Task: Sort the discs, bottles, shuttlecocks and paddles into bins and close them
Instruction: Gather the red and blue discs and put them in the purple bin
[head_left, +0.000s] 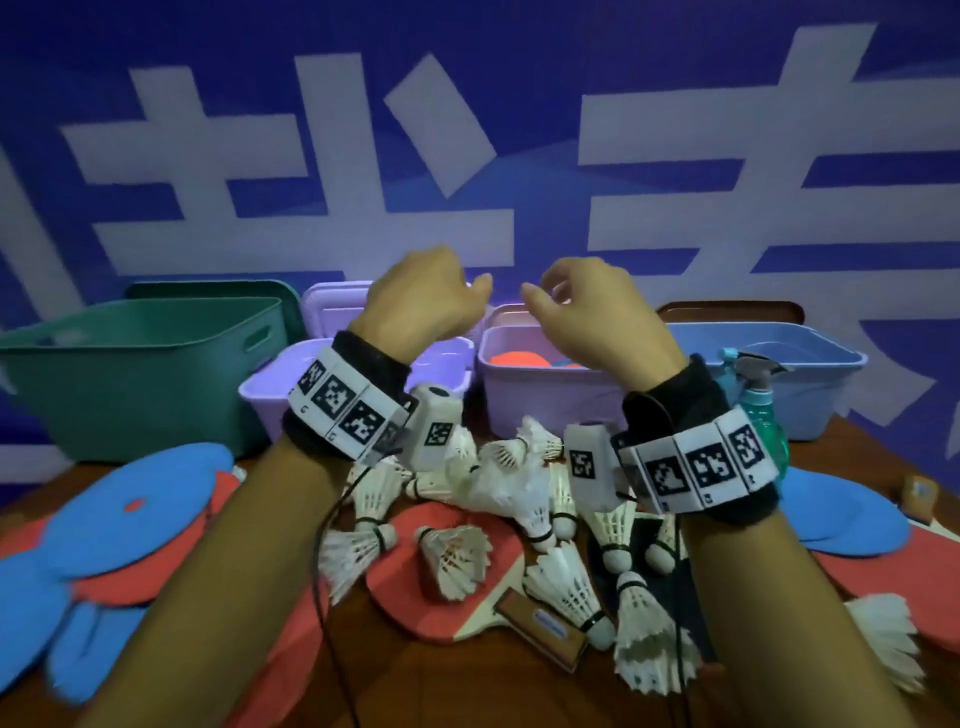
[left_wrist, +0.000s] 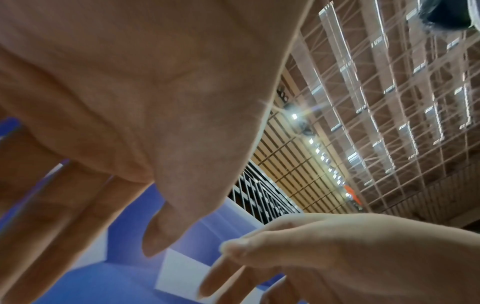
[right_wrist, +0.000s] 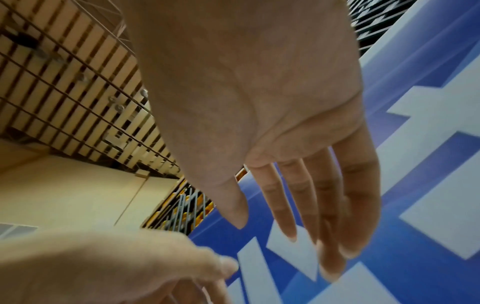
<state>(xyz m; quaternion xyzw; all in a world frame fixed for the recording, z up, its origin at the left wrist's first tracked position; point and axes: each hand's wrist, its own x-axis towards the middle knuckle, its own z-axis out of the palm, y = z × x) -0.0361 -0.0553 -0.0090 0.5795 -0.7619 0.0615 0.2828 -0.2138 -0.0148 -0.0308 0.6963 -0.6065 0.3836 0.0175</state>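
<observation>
Both hands hang raised above the bins with nothing in them. My left hand (head_left: 431, 296) hovers over the small purple bin (head_left: 260, 389). My right hand (head_left: 582, 306) hovers over the lilac bin (head_left: 540, 405), which has orange and blue discs inside. The wrist views show straight, relaxed fingers on my left hand (left_wrist: 109, 205) and right hand (right_wrist: 298, 195). Several white shuttlecocks (head_left: 457, 556) lie piled on a red paddle (head_left: 415, 577) at the table's middle. Blue and red discs (head_left: 135, 509) lie at the left, more discs (head_left: 841, 514) at the right. A teal spray bottle (head_left: 758, 410) stands behind my right wrist.
A large green bin (head_left: 130, 374) stands at the back left, a light blue bin (head_left: 810, 374) at the back right. Lids lean behind the bins, a purple lid (head_left: 332, 306) among them. A blue banner wall rises directly behind the table. A black cable (head_left: 327, 571) trails below my left wrist.
</observation>
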